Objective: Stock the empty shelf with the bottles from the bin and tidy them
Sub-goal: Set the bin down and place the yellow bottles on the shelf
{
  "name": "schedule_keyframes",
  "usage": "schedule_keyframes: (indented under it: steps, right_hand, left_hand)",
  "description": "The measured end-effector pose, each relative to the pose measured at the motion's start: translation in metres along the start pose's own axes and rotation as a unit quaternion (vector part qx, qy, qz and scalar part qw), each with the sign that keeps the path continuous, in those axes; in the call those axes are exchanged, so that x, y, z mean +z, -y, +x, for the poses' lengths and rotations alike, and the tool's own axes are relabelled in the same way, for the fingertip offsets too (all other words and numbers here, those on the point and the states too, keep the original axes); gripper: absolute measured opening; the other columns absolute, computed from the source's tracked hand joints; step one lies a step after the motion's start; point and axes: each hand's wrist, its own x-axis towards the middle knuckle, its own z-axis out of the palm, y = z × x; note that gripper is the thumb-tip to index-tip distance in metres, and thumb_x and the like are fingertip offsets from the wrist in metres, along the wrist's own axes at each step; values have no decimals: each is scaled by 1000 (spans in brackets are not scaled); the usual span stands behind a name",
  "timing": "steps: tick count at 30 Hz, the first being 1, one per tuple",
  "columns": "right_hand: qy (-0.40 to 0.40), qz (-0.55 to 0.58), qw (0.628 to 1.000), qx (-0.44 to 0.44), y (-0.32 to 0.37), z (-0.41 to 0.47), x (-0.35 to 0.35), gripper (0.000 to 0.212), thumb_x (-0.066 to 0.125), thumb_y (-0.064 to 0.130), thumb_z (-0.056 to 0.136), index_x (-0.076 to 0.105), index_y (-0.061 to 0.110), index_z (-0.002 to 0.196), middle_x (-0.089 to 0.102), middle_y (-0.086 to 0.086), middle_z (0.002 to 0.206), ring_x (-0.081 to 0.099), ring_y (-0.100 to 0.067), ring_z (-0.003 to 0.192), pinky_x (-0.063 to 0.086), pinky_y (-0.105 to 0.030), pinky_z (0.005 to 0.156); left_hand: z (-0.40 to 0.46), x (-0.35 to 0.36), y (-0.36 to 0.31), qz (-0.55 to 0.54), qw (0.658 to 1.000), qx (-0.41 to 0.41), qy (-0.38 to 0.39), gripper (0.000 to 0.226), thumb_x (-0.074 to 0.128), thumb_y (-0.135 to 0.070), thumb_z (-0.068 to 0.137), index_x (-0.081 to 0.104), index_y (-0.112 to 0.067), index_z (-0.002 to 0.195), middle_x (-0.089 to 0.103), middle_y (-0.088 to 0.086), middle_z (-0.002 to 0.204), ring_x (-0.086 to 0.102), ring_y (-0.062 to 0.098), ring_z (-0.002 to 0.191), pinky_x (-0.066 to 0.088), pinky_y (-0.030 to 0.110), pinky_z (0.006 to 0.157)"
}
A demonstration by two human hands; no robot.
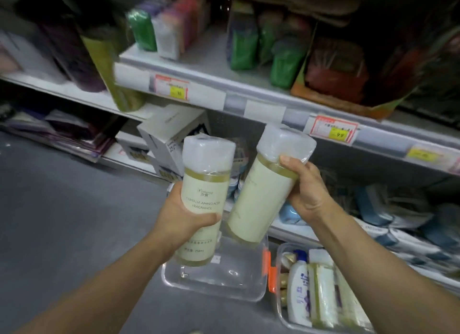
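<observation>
— What's on the left?
— The left hand (185, 218) grips a pale yellow bottle (202, 201) with a white wrapped cap, label facing the camera, held above a clear plastic bin (239, 287) on the floor.
— And beside it?
— The right hand (302, 191) holds a second matching bottle (267, 184), tilted right, its base near the first bottle. Lower right, another clear bin (280, 308) holds a white shampoo bottle (300, 289) and more yellow bottles. Behind runs a shelf edge (261, 104) with price tags.

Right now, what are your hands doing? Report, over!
Left hand grips one bottle. Right hand grips a second bottle, tilted. More bottles in bin. Nothing blocking.
</observation>
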Motion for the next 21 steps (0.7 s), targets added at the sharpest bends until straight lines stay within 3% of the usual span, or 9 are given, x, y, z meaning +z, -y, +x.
schedule_keyframes:
  steps: [2,4,6,8,12,14,16,19,21]
  right_hand:
    - [8,-20,1000,-15,33,-12,17,76,91,43,28,66,14,94,74,1,82,69,-12,74,55,-27,66]
    - [13,-28,999,-34,66,-24,33,47,80,28,50,66,13,92,74,2,79,69,-11,70,54,-26,62]
    - [12,-34,998,-52,97,-36,48,35,71,22,58,66,13,91,74,1,77,69,-12,68,54,-26,59]
    - [6,-45,996,-78,127,-47,62,40,74,22,54,66,13,92,74,1,78,69,-13,69,55,-26,61]
    - [-5,-70,991,-118,187,-70,88,61,77,37,43,66,14,98,73,-1,87,68,-17,78,57,-33,71]
    - [-3,-77,988,-135,214,-81,99,68,76,41,42,65,13,102,73,-3,89,69,-17,78,56,-33,67]
    - [0,-73,986,-150,238,-90,108,66,76,41,42,64,13,101,73,0,85,69,-15,75,55,-31,64]
    - [-6,-65,984,-165,270,-102,120,63,78,41,41,64,16,97,73,0,85,69,-17,77,57,-37,70]
    - [-13,-60,982,-177,289,-107,127,74,85,42,33,64,15,98,73,-3,89,69,-20,82,57,-38,74]
  left_hand:
    - [-14,-11,-30,-2,1000,14,2,63,85,-5,61,50,-22,110,65,-4,100,63,12,91,50,29,69]
    - [-27,-23,-59,0,1000,27,-1,70,88,-11,55,50,-20,114,67,-2,103,64,16,95,53,38,78]
    - [-38,-34,-86,3,999,49,-12,76,85,-21,46,51,-20,113,68,-2,102,65,17,95,54,42,82]
    - [-49,-44,-114,4,997,69,-20,77,83,-25,43,52,-20,113,69,-2,102,66,17,94,54,43,83]
    - [-67,-63,-166,7,993,113,-30,68,88,-14,56,51,-18,113,68,-1,102,65,19,95,53,44,85]
    - [-75,-72,-193,7,990,137,-27,69,88,-19,54,52,-17,113,68,-1,103,66,20,96,54,44,83]
    - [-82,-80,-217,9,987,160,-16,73,86,-26,49,52,-19,114,68,-2,103,66,18,95,55,44,82]
    - [-93,-93,-248,-5,982,187,-6,69,87,-16,56,51,-19,115,68,-2,104,65,17,95,54,43,84]
    - [-99,-100,-266,-10,978,206,-1,66,87,-12,59,51,-18,114,68,-3,102,65,16,94,54,40,82]
